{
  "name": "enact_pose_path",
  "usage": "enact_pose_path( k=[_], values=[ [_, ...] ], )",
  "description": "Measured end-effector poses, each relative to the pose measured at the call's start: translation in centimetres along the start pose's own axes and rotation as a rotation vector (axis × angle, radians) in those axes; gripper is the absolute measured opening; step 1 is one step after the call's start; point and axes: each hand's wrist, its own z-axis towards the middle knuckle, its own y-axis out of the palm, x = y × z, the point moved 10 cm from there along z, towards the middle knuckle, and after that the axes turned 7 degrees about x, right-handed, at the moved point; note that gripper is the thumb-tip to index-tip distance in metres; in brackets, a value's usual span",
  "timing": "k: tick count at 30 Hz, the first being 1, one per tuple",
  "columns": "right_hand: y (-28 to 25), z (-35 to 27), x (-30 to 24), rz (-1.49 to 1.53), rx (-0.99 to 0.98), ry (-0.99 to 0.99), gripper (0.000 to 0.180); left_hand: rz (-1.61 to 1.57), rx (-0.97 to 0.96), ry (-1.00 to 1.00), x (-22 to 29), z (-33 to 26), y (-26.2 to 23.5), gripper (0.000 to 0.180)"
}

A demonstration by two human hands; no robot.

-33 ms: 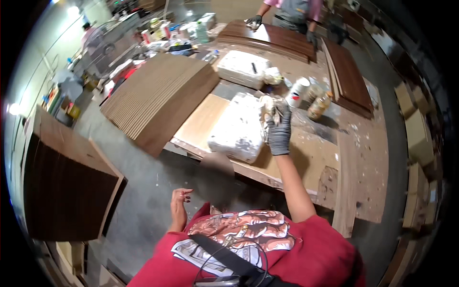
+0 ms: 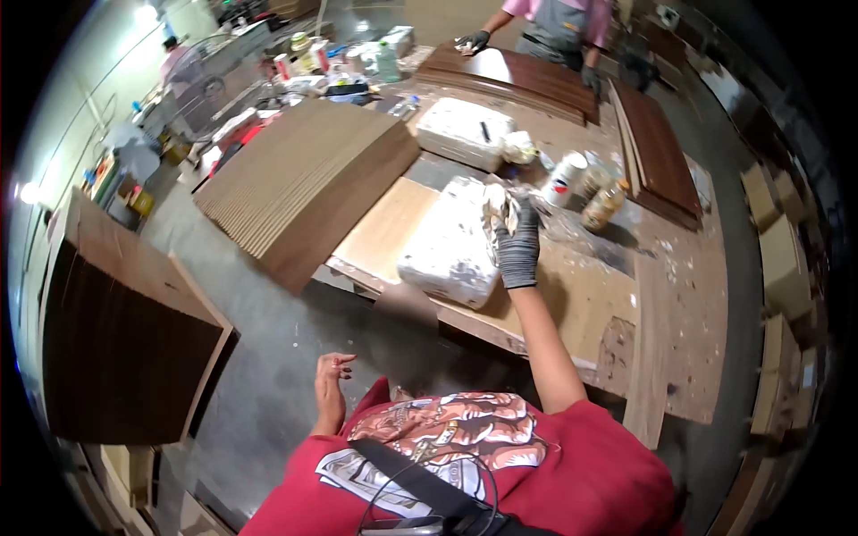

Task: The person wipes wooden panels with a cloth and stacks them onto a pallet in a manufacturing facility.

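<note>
My right hand (image 2: 518, 246), in a grey striped knit glove, is closed around a crumpled cream rag (image 2: 497, 210). The rag lies against the right edge of a white plastic-wrapped bundle (image 2: 438, 246) with dark smudges, on a worktable (image 2: 585, 290). Bare and holding nothing, my left hand (image 2: 332, 384) hangs over the floor near my body, its fingers loosely bent and apart. Right of the rag stand a white spray can (image 2: 563, 179) and a bottle of amber liquid (image 2: 603, 205). A second wrapped bundle (image 2: 463, 132) sits farther back.
A thick stack of brown boards (image 2: 308, 170) covers the table's left end. Another stack (image 2: 125, 339) stands at the far left. Dark glossy panels (image 2: 509, 80) lie across the table, where a co-worker (image 2: 559, 31) wipes with gloved hands. Cardboard boxes (image 2: 782, 241) line the right side.
My right hand and the rag have shifted slightly left, closer onto the wrapped bundle. The whole view has moved a little; my left hand stays about where it was.
</note>
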Motion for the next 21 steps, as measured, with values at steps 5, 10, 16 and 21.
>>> enact_pose_path(
  k=[5,10,16,21],
  values=[
    [10.5,-5.4,3.9,-0.588,-0.637,-0.212,0.051,-0.072,0.282,-0.024,-0.9,0.5,-10.4,0.037],
    [9.8,-6.9,3.2,-0.795,-0.953,-0.429,0.074,-0.108,0.351,-0.117,-3.0,1.4,-13.3,0.037],
    [9.4,-4.2,2.3,-0.553,-1.129,-0.636,0.066,-0.152,0.216,-0.071,1.3,7.3,-7.1,0.036],
    [9.3,-1.8,0.1,-0.247,-1.015,-0.676,0.037,-0.164,0.036,0.047,7.1,13.6,-0.2,0.038]
  ],
)
